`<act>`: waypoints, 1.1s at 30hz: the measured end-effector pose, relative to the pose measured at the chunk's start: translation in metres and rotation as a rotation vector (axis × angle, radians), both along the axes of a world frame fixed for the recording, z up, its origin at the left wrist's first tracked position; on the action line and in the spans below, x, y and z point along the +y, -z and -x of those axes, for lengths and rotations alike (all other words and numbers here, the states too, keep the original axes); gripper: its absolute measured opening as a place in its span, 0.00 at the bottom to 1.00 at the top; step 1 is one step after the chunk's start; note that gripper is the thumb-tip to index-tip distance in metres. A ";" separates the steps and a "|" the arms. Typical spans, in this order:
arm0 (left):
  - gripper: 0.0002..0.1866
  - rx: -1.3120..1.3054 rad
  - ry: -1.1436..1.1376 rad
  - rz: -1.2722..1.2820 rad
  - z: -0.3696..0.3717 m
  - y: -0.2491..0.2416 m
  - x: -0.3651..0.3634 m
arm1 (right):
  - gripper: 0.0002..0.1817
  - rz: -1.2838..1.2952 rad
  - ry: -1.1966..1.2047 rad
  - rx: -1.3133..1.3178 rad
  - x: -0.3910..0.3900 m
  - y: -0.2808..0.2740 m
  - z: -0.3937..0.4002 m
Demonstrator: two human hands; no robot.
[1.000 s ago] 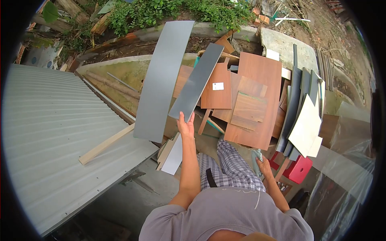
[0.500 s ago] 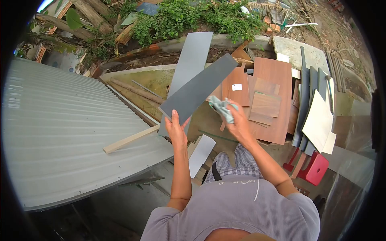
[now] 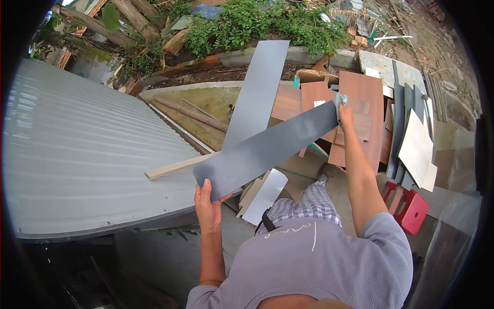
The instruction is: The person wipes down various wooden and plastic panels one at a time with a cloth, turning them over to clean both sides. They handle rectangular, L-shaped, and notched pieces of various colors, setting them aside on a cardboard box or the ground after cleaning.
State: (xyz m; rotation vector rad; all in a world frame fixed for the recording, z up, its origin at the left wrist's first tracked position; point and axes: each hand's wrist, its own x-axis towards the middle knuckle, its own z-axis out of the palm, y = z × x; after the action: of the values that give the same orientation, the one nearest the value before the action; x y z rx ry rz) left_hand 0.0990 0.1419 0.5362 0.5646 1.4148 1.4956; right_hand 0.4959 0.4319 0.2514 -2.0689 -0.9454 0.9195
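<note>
A long dark grey board [image 3: 267, 149] is held up in front of me, slanting up to the right. My left hand [image 3: 209, 206] grips its lower left end, with the thumb on the face. At the far right end my right hand [image 3: 345, 116] is closed on a pale green cloth [image 3: 339, 99], which touches the board's end edge. Behind it, a lighter grey board [image 3: 260, 87] leans upright, its lower part hidden by the dark one. A narrow wooden strip [image 3: 177, 166] lies on the corrugated metal sheet, partly covered by the dark board.
The corrugated metal sheet [image 3: 92, 154] fills the left side. Brown wood panels [image 3: 363, 92] are piled at the right, beside stacked grey and white boards [image 3: 414, 147]. A red plastic stool [image 3: 413, 211] stands below them. More pale boards [image 3: 265, 195] lie near my legs.
My right hand with the cloth has moved right, from beside the board to its far end. The dark board has turned flatter, and my left hand has shifted left and down with its end.
</note>
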 end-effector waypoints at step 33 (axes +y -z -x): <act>0.40 0.578 0.103 -0.300 -0.043 0.045 0.056 | 0.21 -0.396 -0.470 0.287 -0.173 -0.178 0.211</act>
State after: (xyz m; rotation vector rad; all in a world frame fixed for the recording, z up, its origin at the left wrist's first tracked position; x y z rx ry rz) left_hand 0.1424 0.1979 0.4915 1.3182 1.5591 1.5374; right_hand 0.2853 0.2584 0.4295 -1.3644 -1.3546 1.1215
